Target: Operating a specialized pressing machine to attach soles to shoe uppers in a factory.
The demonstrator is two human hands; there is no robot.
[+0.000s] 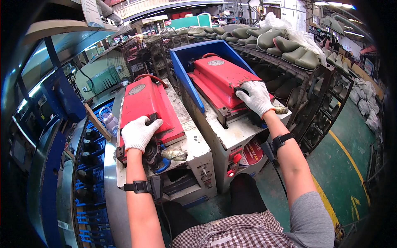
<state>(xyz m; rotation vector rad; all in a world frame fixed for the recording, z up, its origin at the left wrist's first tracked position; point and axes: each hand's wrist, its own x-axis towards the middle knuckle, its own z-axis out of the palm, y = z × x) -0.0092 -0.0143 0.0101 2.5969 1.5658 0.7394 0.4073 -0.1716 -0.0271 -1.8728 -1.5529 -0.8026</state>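
Gloves first: my left hand [137, 133] is clenched on the black handle of the left red mould lid [147, 105], left of centre. My right hand [257, 97] grasps the handle of the right red mould lid [221, 76], upper centre. Each lid carries an oval grey plate near its top. I see a round red label [251, 153] low on the right machine's front, and olive boot shapes [285, 45] racked at upper right.

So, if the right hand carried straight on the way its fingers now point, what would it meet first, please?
The right hand grips a black handle on the right red lid, fingers pointing up-left. Going on, it would likely slide over that lid's top toward the blue guard wall; depth is unclear.
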